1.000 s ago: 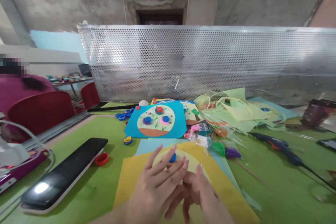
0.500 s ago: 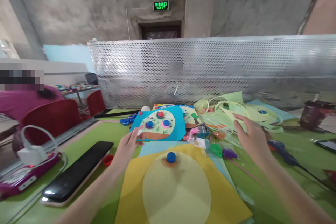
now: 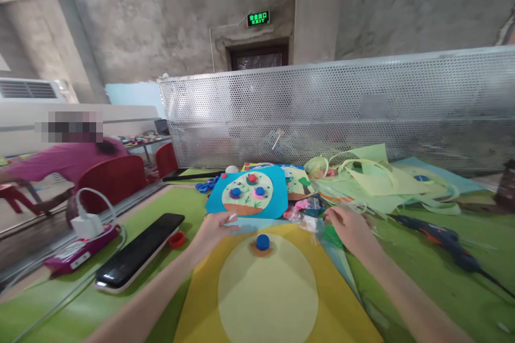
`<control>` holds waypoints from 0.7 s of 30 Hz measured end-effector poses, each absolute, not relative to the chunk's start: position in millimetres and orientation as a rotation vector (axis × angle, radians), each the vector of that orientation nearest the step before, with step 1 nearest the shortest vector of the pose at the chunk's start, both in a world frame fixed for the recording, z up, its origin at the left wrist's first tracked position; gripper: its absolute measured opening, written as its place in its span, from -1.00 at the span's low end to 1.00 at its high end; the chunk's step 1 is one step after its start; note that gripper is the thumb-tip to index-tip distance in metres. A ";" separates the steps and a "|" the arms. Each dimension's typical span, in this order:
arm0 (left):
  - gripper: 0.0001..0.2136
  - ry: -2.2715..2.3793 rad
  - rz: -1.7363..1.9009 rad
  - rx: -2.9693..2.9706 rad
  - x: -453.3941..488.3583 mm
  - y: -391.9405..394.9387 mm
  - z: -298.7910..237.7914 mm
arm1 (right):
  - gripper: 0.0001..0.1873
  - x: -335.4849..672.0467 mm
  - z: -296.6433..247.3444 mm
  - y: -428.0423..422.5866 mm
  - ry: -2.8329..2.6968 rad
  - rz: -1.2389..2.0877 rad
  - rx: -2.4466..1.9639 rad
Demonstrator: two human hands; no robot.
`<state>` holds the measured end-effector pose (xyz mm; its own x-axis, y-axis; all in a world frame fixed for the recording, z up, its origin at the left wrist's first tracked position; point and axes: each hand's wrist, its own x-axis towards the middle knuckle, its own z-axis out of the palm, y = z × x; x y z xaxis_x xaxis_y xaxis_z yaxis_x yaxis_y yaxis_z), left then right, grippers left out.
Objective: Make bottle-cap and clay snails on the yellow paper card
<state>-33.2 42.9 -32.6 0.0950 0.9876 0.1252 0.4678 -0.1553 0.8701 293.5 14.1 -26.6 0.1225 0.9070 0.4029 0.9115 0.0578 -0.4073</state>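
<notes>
A yellow sheet [image 3: 201,300] lies in front of me with a pale yellow circle [image 3: 267,292] on it. A blue bottle cap [image 3: 263,241] sits on a brown blob at the circle's top. My left hand [image 3: 215,230] rests at the sheet's far left corner, thumb and forefinger pinched on a small white bit. My right hand [image 3: 350,225] is at the sheet's far right, fingers curled down into small clear packets of coloured clay [image 3: 309,209]; what they grip is hidden. A finished picture on blue card [image 3: 277,198] lies just beyond both hands.
A black phone [image 3: 139,252] and a red cap [image 3: 177,239] lie to the left, with a pink device and white charger [image 3: 86,225] beyond. On the right are a dark glue gun [image 3: 438,236] and pale green paper scraps [image 3: 378,182]. A perforated metal screen [image 3: 322,112] backs the table. A person in pink [image 3: 68,161] sits far left.
Both hands left the blue cap and spread apart. The left went to the sheet's far left corner. The right swung out right, then came down onto the clay packets.
</notes>
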 end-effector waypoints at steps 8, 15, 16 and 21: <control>-0.79 1.491 0.831 1.883 -35.5 42.8 -29.7 | -0.71 283.9 -21.5 11.9 -1.889 0.015 -1.883; -0.76 1.655 0.927 1.935 -42.6 44.3 -24.5 | -0.74 279.6 -18.9 8.9 -1.936 0.021 -1.889; -0.75 1.668 0.928 1.942 -43.7 44.9 -24.1 | -0.75 279.5 -18.5 8.3 -1.932 0.026 -1.896; -0.81 1.712 0.900 1.986 -45.5 46.6 -23.3 | -0.66 276.4 -16.9 3.6 -2.090 0.026 -1.759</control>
<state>-45.5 46.6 -23.3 0.0591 0.9722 0.2265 0.7377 -0.1954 0.6463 276.4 3.6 -16.9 -0.1224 0.9483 0.2929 0.9407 0.2049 -0.2703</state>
